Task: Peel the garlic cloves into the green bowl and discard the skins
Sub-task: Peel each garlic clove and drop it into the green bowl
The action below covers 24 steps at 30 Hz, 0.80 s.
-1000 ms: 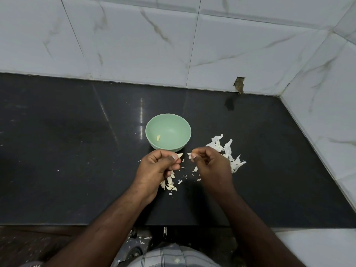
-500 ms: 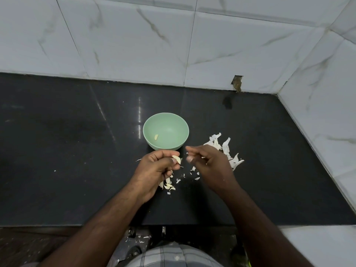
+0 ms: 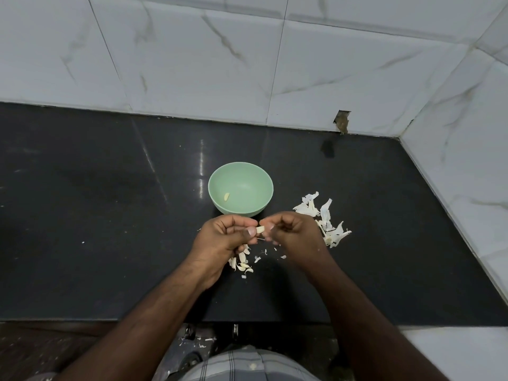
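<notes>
1. A garlic clove point(image 3: 260, 229) is pinched between thumb and fingers of the left hand point(image 3: 224, 239)
2. Its other end is met by the curled fingertips of the right hand point(image 3: 294, 233)
3. The green bowl point(image 3: 240, 188), one peeled clove point(image 3: 226, 197) inside, is just beyond the grip
4. Unpeeled cloves point(image 3: 242, 261) are seen below it, skins point(image 3: 325, 218) to its right

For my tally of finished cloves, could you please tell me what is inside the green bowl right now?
One peeled garlic clove lies inside the green bowl, left of its middle. The near inner wall is hidden behind the rim, so anything resting there cannot be seen.
</notes>
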Tool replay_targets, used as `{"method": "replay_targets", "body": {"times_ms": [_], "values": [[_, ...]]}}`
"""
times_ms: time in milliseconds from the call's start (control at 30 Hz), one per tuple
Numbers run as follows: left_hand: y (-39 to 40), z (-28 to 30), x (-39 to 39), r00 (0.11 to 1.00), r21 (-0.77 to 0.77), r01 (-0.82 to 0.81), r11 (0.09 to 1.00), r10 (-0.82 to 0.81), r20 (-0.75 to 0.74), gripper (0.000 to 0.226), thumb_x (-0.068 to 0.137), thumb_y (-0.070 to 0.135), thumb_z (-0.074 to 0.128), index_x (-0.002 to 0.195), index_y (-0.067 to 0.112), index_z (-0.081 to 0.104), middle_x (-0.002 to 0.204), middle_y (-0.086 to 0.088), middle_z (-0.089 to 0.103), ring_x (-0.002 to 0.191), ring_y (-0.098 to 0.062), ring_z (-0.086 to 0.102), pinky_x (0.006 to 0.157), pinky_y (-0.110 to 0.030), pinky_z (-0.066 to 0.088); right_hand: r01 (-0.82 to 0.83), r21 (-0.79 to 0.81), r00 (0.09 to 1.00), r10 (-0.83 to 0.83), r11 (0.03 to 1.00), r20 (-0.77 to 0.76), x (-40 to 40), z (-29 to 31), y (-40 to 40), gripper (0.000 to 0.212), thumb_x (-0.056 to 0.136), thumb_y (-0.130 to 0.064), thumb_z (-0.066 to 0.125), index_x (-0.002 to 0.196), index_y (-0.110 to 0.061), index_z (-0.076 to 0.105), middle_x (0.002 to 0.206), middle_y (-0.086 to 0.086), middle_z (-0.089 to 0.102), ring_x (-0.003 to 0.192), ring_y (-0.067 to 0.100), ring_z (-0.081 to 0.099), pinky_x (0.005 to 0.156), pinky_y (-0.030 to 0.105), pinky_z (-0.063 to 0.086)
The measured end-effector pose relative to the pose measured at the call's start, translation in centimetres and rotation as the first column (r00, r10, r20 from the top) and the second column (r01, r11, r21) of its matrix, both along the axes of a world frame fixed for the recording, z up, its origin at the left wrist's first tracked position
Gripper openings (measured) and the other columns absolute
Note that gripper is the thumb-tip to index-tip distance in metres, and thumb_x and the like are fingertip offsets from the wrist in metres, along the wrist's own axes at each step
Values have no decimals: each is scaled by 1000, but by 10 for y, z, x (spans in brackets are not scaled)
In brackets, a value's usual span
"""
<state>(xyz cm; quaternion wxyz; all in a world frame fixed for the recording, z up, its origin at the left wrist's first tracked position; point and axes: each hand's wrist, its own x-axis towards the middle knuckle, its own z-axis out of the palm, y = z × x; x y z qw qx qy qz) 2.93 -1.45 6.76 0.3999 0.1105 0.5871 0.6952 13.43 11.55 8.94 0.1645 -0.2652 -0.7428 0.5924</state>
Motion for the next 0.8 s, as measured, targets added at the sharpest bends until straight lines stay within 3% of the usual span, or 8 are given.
{"method": "replay_targets", "body": {"times_ms": [67, 167, 267, 433, 567, 800], "values": [[1, 0, 1, 1000, -9, -7, 1000, 6, -29, 10, 86, -2, 71, 93, 4, 72, 73, -8, 72, 64, -10, 68, 55, -17, 46, 58, 66, 997, -60, 996, 41, 2, -2, 3, 21, 99, -12, 58, 105, -23, 74, 80, -11, 75, 76, -6, 63, 72, 14, 45], [2, -2, 1, 998, -26, -22, 999, 21, -54, 10, 84, -3, 73, 90, 6, 71, 71, -8, 72, 64, -12, 68, 55, -19, 45, -24, 182, 996, 8, 983, 85, 4, -2, 7, 28, 98, -25, 61, 124, -31, 68, 90, -21, 74, 93, -12, 63, 82, 8, 44], [3, -3, 1, 996, -33, -30, 999, 27, -85, 10, 83, -3, 74, 88, 6, 70, 72, -10, 72, 64, -14, 67, 56, -21, 44, -125, 258, 984, 88, 958, 153, 4, -3, 4, 25, 88, -18, 74, 112, -25, 75, 86, -21, 71, 88, -9, 65, 79, 13, 46], [1, -6, -1, 985, -50, -93, 994, 85, -149, 7, 84, 2, 75, 87, 8, 73, 74, -10, 73, 63, -14, 66, 64, -28, 48, 21, 203, 990, -49, 979, 135, 2, -9, 3, 7, 79, -20, 82, 80, -21, 76, 70, -10, 71, 66, 3, 64, 68, 28, 52], [-6, -10, -11, 961, -93, -184, 979, 159, -227, 7, 87, 3, 74, 90, 9, 75, 78, -15, 73, 64, -16, 63, 67, -29, 54, 138, 214, 975, -171, 967, 145, -3, -7, 12, 11, 78, -23, 82, 76, -22, 71, 69, -4, 70, 59, 3, 59, 61, 27, 51], [-16, -19, -23, 927, -230, -228, 946, 139, -349, 14, 87, 5, 75, 88, 19, 77, 72, -8, 69, 61, -5, 63, 63, -18, 53, 95, 365, 976, -159, 926, 149, -35, 2, 11, 4, 84, -25, 73, 85, -20, 74, 72, -11, 69, 66, 0, 61, 64, 18, 47]]}}
